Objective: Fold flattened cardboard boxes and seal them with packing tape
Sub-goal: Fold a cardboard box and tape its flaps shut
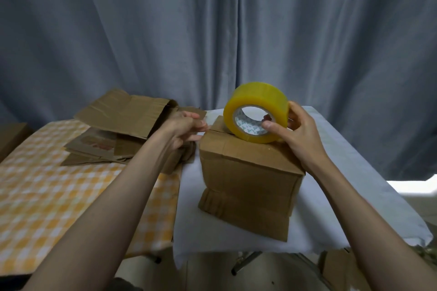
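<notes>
Box: a folded brown cardboard box stands at the frame's centre on a white cloth; top flaps are closed with a seam showing at its far edge, contents hidden; the near lower corner is crumpled into ridges.
Right hand: the right hand, at 2 o'clock from the box, grips the tape, thumb on the near rim, fingers curled round the far side.
Tape: a thick yellowish translucent roll with a printed white core, standing on edge, touching the box top.
Left hand: the left hand, at 10 o'clock from the box, has fingers bunched as if pinching at the box's top left edge; whether it holds a tape end I cannot tell.
Flats: flattened, creased cardboard boxes lie stacked at 10 o'clock, on an orange-and-white checked cloth.
Curtain: a grey-blue pleated curtain hangs at 12 o'clock, behind everything.
</notes>
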A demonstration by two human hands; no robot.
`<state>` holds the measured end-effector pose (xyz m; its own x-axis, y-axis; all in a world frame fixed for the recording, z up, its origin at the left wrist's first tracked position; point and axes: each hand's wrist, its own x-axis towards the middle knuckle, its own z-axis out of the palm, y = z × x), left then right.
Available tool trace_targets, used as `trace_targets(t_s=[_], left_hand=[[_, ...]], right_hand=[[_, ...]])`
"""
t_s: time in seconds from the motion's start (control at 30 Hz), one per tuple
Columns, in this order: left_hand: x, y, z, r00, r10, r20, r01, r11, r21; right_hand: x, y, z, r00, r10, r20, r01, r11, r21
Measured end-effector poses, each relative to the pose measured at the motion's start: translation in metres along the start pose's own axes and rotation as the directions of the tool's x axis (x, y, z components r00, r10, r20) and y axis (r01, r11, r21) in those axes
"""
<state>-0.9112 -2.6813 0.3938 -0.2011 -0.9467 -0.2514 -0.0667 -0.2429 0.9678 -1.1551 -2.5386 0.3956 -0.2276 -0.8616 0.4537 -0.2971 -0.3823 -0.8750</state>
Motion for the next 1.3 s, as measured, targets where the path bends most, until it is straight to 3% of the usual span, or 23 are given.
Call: trace_targets(t_s=[0.47, 0.67, 0.9, 1.03, 1.17, 1.23, 1.3], left_hand=[[0.009, -0.001, -0.008, 0.985, -0.139, 0.101, 0.135, 0.99, 0.043], [0.005, -0.006, -0.009, 0.978, -0.171, 0.119, 0.15, 0.975, 0.162], [-0.011, -0.013, 0.0, 0.999, 0.014, 0.033, -0.022, 0.964, 0.264], [-0.024, -0.023, 0.005, 0.979, 0.187, -0.087, -0.148, 0.931, 0.335], [-0.044, -0.035, 0.013, 0.963, 0.255, -0.083, -0.197, 0.881, 0.429], [-0.054, -0.048, 0.016, 0.942, 0.336, -0.017, -0.276, 0.798, 0.535], [-0.063, -0.055, 0.018, 0.901, 0.428, 0.067, -0.356, 0.642, 0.679]], right_hand=[[0.001, 0.002, 0.002, 0.998, -0.047, 0.05, 0.048, 0.999, -0.015], [0.002, 0.004, 0.003, 0.996, -0.054, 0.069, 0.057, 0.998, -0.038], [0.001, 0.005, 0.001, 0.998, -0.049, 0.045, 0.05, 0.998, -0.027], [0.001, 0.006, 0.002, 0.998, -0.045, 0.037, 0.046, 0.998, -0.038], [0.003, 0.007, 0.004, 0.999, -0.029, 0.041, 0.031, 0.998, -0.048], [0.002, 0.007, 0.004, 0.999, -0.023, 0.045, 0.025, 0.998, -0.056], [0.002, 0.008, 0.005, 0.998, -0.02, 0.053, 0.024, 0.997, -0.077]])
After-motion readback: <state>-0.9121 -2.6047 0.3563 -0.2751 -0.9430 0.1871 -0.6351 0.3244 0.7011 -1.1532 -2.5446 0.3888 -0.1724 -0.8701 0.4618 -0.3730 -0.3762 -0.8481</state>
